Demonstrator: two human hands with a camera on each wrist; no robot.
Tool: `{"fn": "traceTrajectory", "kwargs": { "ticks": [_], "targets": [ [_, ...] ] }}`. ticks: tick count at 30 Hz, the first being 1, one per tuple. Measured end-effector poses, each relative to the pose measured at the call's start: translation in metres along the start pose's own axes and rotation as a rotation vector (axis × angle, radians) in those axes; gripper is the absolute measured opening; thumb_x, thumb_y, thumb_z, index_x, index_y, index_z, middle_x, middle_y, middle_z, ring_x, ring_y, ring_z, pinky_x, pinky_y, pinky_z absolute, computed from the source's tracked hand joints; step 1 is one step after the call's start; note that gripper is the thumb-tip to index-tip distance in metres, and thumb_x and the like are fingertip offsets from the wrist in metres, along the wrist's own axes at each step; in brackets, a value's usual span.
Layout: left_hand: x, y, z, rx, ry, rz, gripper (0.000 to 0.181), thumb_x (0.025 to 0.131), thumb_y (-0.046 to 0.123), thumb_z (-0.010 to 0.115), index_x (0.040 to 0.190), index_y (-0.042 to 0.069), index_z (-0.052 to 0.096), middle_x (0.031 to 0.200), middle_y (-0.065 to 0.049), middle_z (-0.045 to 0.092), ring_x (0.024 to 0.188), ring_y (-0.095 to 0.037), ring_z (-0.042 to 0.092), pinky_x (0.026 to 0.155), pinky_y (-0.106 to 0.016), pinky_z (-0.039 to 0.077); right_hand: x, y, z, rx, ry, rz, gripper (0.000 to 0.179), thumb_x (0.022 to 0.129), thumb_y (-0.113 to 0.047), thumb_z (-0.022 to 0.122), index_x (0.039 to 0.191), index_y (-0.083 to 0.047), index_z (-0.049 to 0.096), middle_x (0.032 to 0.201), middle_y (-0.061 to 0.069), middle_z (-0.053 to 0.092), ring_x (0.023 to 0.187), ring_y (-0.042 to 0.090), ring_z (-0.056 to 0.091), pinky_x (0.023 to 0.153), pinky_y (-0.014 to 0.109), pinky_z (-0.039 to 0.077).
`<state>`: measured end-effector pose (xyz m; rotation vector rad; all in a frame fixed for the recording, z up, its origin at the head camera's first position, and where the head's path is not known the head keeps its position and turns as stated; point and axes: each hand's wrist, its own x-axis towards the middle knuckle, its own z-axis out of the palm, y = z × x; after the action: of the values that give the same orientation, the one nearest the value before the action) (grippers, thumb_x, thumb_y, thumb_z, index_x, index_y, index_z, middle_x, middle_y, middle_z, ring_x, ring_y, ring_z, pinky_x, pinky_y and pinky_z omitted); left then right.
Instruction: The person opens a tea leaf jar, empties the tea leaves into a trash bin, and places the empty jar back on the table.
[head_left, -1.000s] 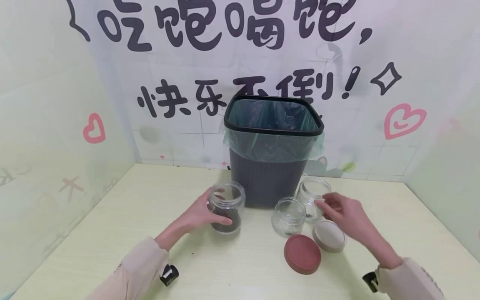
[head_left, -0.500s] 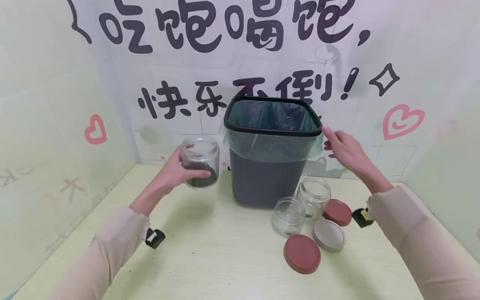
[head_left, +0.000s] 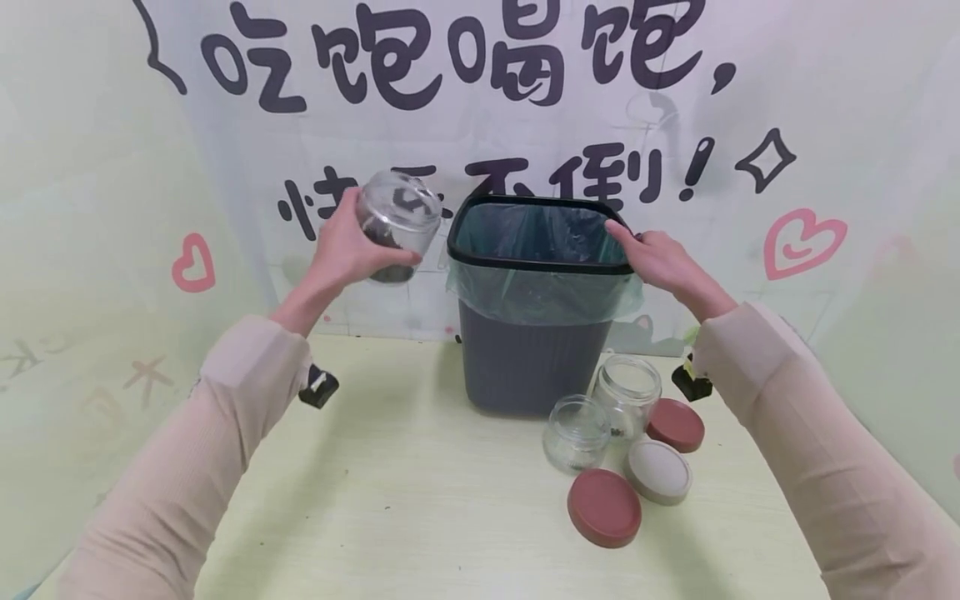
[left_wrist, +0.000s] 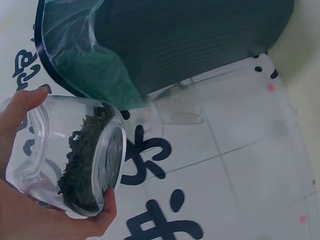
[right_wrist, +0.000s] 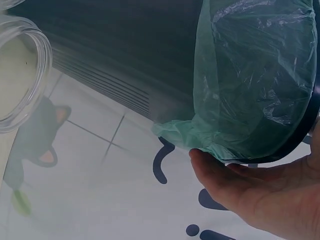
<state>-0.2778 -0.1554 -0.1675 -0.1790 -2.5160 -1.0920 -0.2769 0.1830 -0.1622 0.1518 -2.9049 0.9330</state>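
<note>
My left hand (head_left: pixel 341 246) holds a clear glass jar (head_left: pixel 412 212) in the air, left of the trash bin (head_left: pixel 532 358). The jar has no lid and tilts, its mouth toward the upper right in the head view. Dark dried leaves (left_wrist: pixel 82 160), like loose tea, lie toward its base in the left wrist view. With the thumb over the rim and the fingers outside, my right hand (head_left: pixel 663 262) grips the right side of the bin. A green plastic liner (right_wrist: pixel 255 85) folds over the bin's black edge, beside my fingers (right_wrist: pixel 215 175).
Two open glass jars (head_left: pixel 577 433) stand right of the bin's foot. Close by lie a red lid (head_left: pixel 603 508), a whitish lid (head_left: pixel 660 472) and another red lid (head_left: pixel 677 425). Small dark specks dot the table (head_left: pixel 420 517). A printed wall (head_left: pixel 345 292) rises behind.
My left hand has raised the jar off the table and begun tipping it. My right hand put a red lid down near the jars, then moved up to the bin's rim.
</note>
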Motion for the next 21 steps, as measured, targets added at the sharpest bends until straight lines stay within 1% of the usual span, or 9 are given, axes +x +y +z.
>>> {"fn": "traceTrajectory", "kwargs": {
  "ticks": [3,5,7,10,13,15,17,18,21],
  "targets": [
    [0.01,0.014,-0.001,0.081,0.029,0.044,0.093,0.059,0.023,0.08,0.134,0.009,0.027,0.13,-0.013,0.041,0.119,-0.029,0.035,0.096,-0.047,0.032,0.004,-0.003,0.0,-0.012,-0.003,0.008,0.061,0.087,-0.063,0.022,0.068,-0.006,0.033,0.069,0.008,0.031,0.074,0.027,0.041,0.063,0.032,0.031],
    [0.016,0.022,0.0,0.126,0.043,0.09,0.093,0.059,0.021,0.08,0.134,0.008,0.027,0.129,-0.014,0.041,0.118,-0.029,0.034,0.097,-0.045,0.029,0.006,-0.004,0.0,-0.016,-0.007,0.014,0.06,0.087,-0.062,0.022,0.069,-0.006,0.033,0.071,0.009,0.031,0.075,0.028,0.041,0.064,0.032,0.031],
    [0.02,0.03,0.001,0.171,0.054,0.115,0.093,0.059,0.02,0.08,0.135,0.009,0.026,0.129,-0.015,0.04,0.117,-0.031,0.033,0.095,-0.045,0.03,0.007,-0.006,0.0,-0.019,-0.012,0.013,0.06,0.087,-0.062,0.023,0.071,-0.005,0.034,0.074,0.01,0.032,0.079,0.029,0.042,0.067,0.033,0.032],
    [0.026,0.041,0.003,0.235,0.067,0.129,0.094,0.06,0.02,0.079,0.136,0.012,0.025,0.131,-0.015,0.038,0.116,-0.034,0.03,0.091,-0.048,0.033,0.009,-0.008,-0.001,-0.028,-0.015,0.01,0.06,0.088,-0.061,0.023,0.076,-0.003,0.036,0.081,0.013,0.036,0.085,0.03,0.042,0.07,0.035,0.033],
    [0.032,0.05,0.006,0.285,0.069,0.122,0.093,0.062,0.021,0.078,0.137,0.017,0.024,0.133,-0.014,0.035,0.117,-0.036,0.027,0.087,-0.053,0.036,0.011,-0.01,-0.002,-0.044,-0.017,0.01,0.062,0.088,-0.059,0.023,0.081,0.0,0.039,0.09,0.018,0.041,0.089,0.032,0.042,0.074,0.037,0.034],
    [0.035,0.054,0.009,0.31,0.068,0.137,0.092,0.063,0.02,0.078,0.137,0.017,0.024,0.134,-0.014,0.034,0.118,-0.036,0.025,0.088,-0.054,0.034,0.012,-0.011,-0.002,-0.059,-0.026,0.017,0.063,0.089,-0.059,0.023,0.084,0.002,0.041,0.097,0.021,0.042,0.091,0.033,0.042,0.076,0.039,0.034],
    [0.039,0.058,0.012,0.346,0.07,0.163,0.091,0.063,0.019,0.078,0.137,0.018,0.025,0.134,-0.015,0.033,0.119,-0.037,0.024,0.088,-0.055,0.034,0.014,-0.013,-0.003,-0.073,-0.041,0.024,0.063,0.089,-0.058,0.024,0.086,0.003,0.042,0.101,0.022,0.043,0.093,0.033,0.042,0.078,0.04,0.034],
    [0.04,0.059,0.014,0.373,0.074,0.181,0.091,0.062,0.019,0.079,0.136,0.018,0.026,0.134,-0.015,0.033,0.119,-0.038,0.023,0.088,-0.056,0.033,0.014,-0.014,-0.003,-0.082,-0.047,0.027,0.062,0.089,-0.057,0.024,0.084,0.002,0.042,0.1,0.022,0.043,0.093,0.033,0.042,0.078,0.04,0.034],
    [0.044,0.064,0.02,0.458,0.087,0.241,0.09,0.061,0.019,0.079,0.135,0.018,0.028,0.133,-0.015,0.034,0.119,-0.04,0.023,0.087,-0.058,0.033,0.017,-0.016,-0.004,-0.108,-0.058,0.024,0.055,0.091,-0.053,0.026,0.075,-0.001,0.038,0.09,0.019,0.042,0.089,0.033,0.044,0.075,0.039,0.035]
  ]
}}
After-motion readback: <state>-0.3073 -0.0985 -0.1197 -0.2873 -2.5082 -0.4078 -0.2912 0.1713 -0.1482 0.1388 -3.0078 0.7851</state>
